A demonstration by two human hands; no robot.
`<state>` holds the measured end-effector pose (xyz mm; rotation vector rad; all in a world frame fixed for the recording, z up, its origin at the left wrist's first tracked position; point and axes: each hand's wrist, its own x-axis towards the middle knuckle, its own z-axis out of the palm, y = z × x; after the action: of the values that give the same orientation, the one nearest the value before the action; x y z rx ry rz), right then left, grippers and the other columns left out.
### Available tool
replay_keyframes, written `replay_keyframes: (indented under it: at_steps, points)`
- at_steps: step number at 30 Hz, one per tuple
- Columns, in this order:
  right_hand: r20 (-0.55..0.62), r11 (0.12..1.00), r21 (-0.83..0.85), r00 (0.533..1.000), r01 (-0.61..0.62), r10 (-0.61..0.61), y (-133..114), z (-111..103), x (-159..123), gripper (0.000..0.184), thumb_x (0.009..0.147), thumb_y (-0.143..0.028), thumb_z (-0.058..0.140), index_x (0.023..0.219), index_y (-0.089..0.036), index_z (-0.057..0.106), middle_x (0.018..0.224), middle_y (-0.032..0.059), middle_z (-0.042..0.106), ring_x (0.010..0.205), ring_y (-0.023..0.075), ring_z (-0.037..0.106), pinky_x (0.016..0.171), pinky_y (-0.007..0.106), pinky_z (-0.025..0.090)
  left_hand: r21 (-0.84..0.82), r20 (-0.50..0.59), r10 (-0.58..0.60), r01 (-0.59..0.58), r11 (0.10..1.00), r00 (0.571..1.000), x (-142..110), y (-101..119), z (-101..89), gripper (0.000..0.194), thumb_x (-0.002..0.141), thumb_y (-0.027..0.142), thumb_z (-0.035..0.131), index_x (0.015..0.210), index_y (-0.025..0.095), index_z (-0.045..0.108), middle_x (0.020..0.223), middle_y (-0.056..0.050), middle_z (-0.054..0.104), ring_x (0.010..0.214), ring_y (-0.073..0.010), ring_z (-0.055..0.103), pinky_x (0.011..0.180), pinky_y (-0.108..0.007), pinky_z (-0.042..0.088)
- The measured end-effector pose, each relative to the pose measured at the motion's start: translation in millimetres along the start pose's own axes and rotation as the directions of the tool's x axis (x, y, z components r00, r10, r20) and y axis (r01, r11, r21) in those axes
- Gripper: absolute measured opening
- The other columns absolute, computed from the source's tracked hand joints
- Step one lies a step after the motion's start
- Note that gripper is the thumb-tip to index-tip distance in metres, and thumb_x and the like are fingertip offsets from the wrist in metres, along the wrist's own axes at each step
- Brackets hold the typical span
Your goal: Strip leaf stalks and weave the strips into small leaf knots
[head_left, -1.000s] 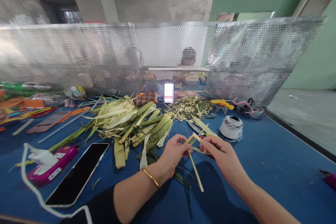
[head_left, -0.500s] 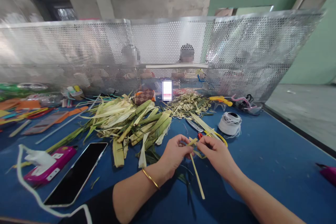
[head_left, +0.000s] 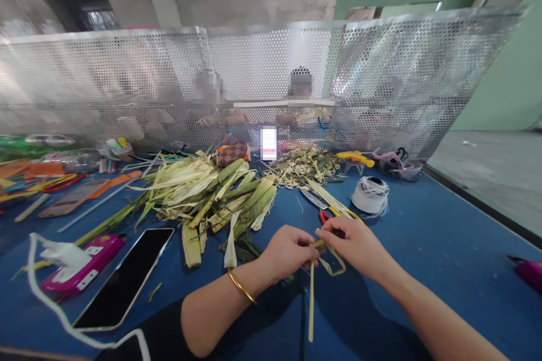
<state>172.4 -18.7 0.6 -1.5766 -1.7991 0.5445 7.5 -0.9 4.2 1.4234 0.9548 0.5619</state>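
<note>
My left hand (head_left: pixel 292 249) is closed, its thumb and fingers pinching a pale corn husk strip (head_left: pixel 311 304) whose long end hangs straight down over the table. Close beside it on the right, my right hand (head_left: pixel 348 240) is also closed, pinching a looped part (head_left: pixel 336 271) of the husk strip between thumb and forefinger. The fingers hide how the strip crosses between them. Just beyond my right hand lie scissors (head_left: pixel 314 199) with red and yellow handles, partly covered by that hand. Pale flat husk strips (head_left: pixel 332 198) rest over the scissors.
A heap of corn husks (head_left: pixel 212 192) lies ahead, with shredded husk (head_left: pixel 305 168) behind. White string spool (head_left: pixel 371 196) stands at right. On the left are a phone (head_left: pixel 127 279) and a pink power strip (head_left: pixel 87 265) with a white cable. A perforated metal screen (head_left: pixel 254 62) borders the far side; people sit behind.
Both hands have come slightly lower and nearer. The strip's hanging end has swung from slanting to vertical, and a loop now shows below my right hand. More of the scissors' red handle is visible.
</note>
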Motion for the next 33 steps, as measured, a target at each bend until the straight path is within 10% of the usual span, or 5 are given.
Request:
replay_keyframes:
  at_steps: [10, 17, 27, 33]
  points:
    - [0.003, 0.800, 0.544, 0.955, -0.251, 0.297, -11, -2, 3, 0.029, 0.078, -0.046, 0.052, 0.062, -0.022, 0.044, 0.044, -0.0082, 0.044, 0.033, 0.0085, 0.042, 0.036, 0.021, 0.032, 0.058, 0.288, -0.073, 0.059, 0.997, 0.955, -6, -4, 1.1, 0.010, 0.063, 0.024, 0.064, 0.061, 0.017, 0.071, 0.057, 0.001, 0.063, 0.048, -0.0082, 0.050, 0.054, -0.021, 0.042]
    - [-0.122, 0.622, 0.769, 0.920, -0.150, 0.373, -13, 0, 3, 0.036, 0.070, -0.053, 0.065, 0.069, -0.020, 0.050, 0.057, -0.0030, 0.060, 0.050, 0.0129, 0.063, 0.048, 0.023, 0.049, 0.059, 0.345, -0.079, 0.063, 0.996, 0.935, -7, 3, -4.0, 0.013, 0.061, 0.029, 0.069, 0.063, 0.017, 0.073, 0.061, 0.000, 0.064, 0.049, -0.0078, 0.047, 0.053, -0.021, 0.040]
    - [-0.105, 0.721, 0.688, 0.972, -0.082, 0.211, -10, 3, 3, 0.035, 0.079, -0.055, 0.057, 0.079, -0.021, 0.050, 0.072, 0.0032, 0.069, 0.066, 0.0176, 0.068, 0.062, 0.030, 0.054, 0.037, 0.280, -0.050, 0.041, 0.998, 0.959, -11, 7, -4.1, 0.026, 0.061, 0.042, 0.074, 0.059, 0.016, 0.072, 0.056, -0.002, 0.063, 0.046, -0.0081, 0.047, 0.048, -0.021, 0.034]
    - [-0.129, 0.967, 0.110, 0.968, 0.232, -0.217, 8, -21, 8, 0.026, 0.089, -0.038, 0.047, 0.107, -0.022, 0.057, 0.091, 0.0069, 0.072, 0.089, 0.0216, 0.067, 0.087, 0.042, 0.048, -0.132, 0.060, -0.083, 0.090, 0.987, 0.995, -3, 11, -13.0, 0.028, 0.060, 0.040, 0.075, 0.069, 0.014, 0.074, 0.060, -0.002, 0.065, 0.043, -0.0054, 0.046, 0.046, -0.019, 0.035]
